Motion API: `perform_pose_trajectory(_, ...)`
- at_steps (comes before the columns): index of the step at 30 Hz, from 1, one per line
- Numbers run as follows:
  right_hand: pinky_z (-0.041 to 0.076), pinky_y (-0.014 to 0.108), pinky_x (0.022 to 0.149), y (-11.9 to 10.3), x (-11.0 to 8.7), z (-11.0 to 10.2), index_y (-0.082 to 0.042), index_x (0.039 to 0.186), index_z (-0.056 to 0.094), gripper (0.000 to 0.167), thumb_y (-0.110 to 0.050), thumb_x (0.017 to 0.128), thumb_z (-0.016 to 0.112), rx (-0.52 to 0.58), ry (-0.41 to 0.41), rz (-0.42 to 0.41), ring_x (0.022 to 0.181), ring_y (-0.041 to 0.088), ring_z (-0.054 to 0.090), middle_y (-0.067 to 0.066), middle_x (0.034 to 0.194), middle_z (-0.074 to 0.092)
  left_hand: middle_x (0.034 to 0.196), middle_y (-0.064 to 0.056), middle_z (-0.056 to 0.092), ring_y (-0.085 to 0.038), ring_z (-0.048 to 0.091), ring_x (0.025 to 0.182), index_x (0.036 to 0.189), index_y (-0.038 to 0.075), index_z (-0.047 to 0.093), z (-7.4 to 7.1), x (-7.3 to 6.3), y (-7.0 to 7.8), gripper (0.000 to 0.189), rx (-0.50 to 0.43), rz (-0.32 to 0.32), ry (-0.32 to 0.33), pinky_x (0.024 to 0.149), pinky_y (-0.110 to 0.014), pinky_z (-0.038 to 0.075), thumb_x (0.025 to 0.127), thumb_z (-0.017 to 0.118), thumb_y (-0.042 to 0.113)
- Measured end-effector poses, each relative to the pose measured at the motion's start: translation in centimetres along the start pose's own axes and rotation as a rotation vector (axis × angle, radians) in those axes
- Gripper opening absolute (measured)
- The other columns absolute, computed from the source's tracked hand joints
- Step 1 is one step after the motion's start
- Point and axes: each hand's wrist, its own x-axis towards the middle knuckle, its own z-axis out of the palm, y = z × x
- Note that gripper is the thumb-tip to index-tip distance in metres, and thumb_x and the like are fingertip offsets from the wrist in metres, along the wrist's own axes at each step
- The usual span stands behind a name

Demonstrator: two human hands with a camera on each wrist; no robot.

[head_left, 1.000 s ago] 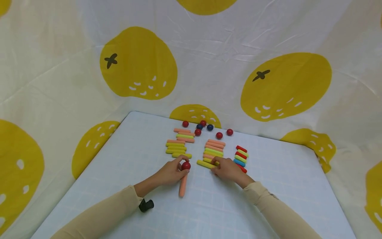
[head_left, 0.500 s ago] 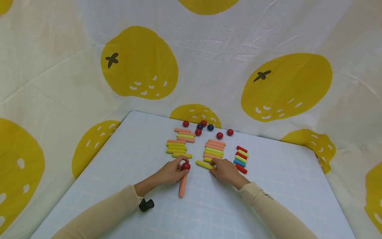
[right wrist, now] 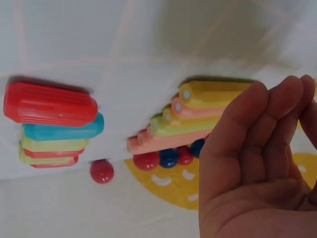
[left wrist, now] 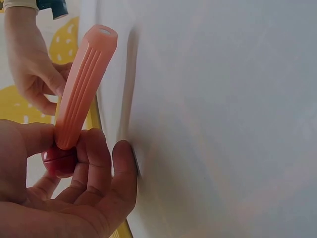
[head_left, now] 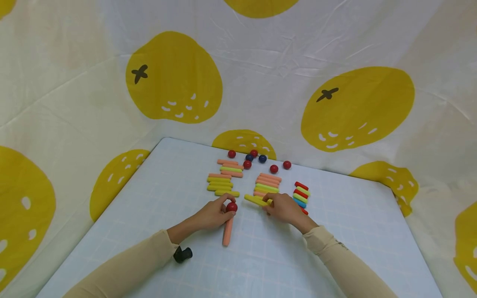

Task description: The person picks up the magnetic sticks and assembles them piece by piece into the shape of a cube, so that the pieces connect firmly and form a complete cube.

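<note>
My left hand (head_left: 214, 214) grips a red ball (head_left: 232, 207) with a salmon-pink ribbed rod (head_left: 227, 232) on it. In the left wrist view the rod (left wrist: 86, 87) stands against the ball (left wrist: 59, 161), its free end pointing away from the fingers. To the right, my right hand (head_left: 284, 211) pinches the near end of a yellow rod (head_left: 255, 200), in front of the middle row of rods. In the right wrist view the curled fingers of the right hand (right wrist: 252, 168) hide what they hold; another yellow rod (right wrist: 218, 93) lies beyond them.
Pink, green and yellow rods lie in a left group (head_left: 220, 183) and a middle row (head_left: 267, 184). Short red, green and blue rods (head_left: 301, 193) lie at right. Several red balls (head_left: 273, 169) and blue balls (head_left: 262, 158) sit along the table's back edge.
My right hand first drew back slightly over the yellow rod, then came up a little with it, its far end now raised and shifted. The left hand stays put with ball and pink rod.
</note>
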Motion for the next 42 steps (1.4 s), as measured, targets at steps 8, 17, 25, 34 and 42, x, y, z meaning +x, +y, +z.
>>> perform_pose_trajectory(8,0.048,0.028,0.064,-0.7,-0.6,-0.5,-0.015,0.122,0.071,0.030,-0.028,0.095,0.073,0.000,-0.026,-0.004,0.069,0.016,0.058,-0.001,0.077,0.071,0.085,-0.005,0.061,-0.017,0.055,0.069,0.133,0.023,0.050,0.0,-0.3,0.6,0.038,0.001,-0.032,0.011,0.064,-0.029,0.045,0.099,0.067,0.026)
perform_pose_trajectory(17,0.048,0.029,0.066,-1.4,-1.4,-0.6,-0.018,0.116,0.074,0.024,-0.025,0.093,0.075,-0.035,-0.055,-0.046,0.071,0.015,0.059,-0.007,0.075,0.068,0.084,-0.005,0.062,-0.017,0.055,0.069,0.132,0.022,0.050,0.0,-0.6,0.9,0.037,-0.008,-0.025,0.019,0.064,-0.029,0.044,0.099,0.066,0.024)
perform_pose_trajectory(25,0.049,0.029,0.062,-1.7,-1.7,-0.3,-0.017,0.115,0.074,0.022,-0.024,0.093,0.075,-0.019,-0.084,-0.059,0.067,0.017,0.058,-0.005,0.074,0.068,0.084,-0.004,0.061,-0.018,0.055,0.070,0.131,0.024,0.050,0.1,-0.4,0.6,0.037,-0.007,-0.033,0.022,0.065,-0.029,0.044,0.099,0.067,0.025)
perform_pose_trajectory(34,0.049,0.029,0.062,-1.9,-1.6,0.0,-0.017,0.116,0.075,0.025,-0.025,0.093,0.076,-0.030,-0.091,-0.074,0.067,0.016,0.058,-0.007,0.073,0.067,0.083,-0.005,0.061,-0.018,0.055,0.069,0.130,0.025,0.050,0.3,-0.4,0.5,0.036,-0.020,-0.026,0.007,0.064,-0.029,0.044,0.099,0.067,0.026)
perform_pose_trajectory(42,0.048,0.028,0.061,-1.8,-1.4,0.2,-0.016,0.116,0.075,0.025,-0.025,0.093,0.076,-0.044,-0.095,-0.089,0.065,0.016,0.057,-0.006,0.072,0.067,0.078,-0.003,0.059,-0.017,0.053,0.065,0.127,0.025,0.050,0.2,-0.6,0.7,0.033,0.043,-0.009,-0.015,0.060,-0.028,0.042,0.099,0.067,0.027)
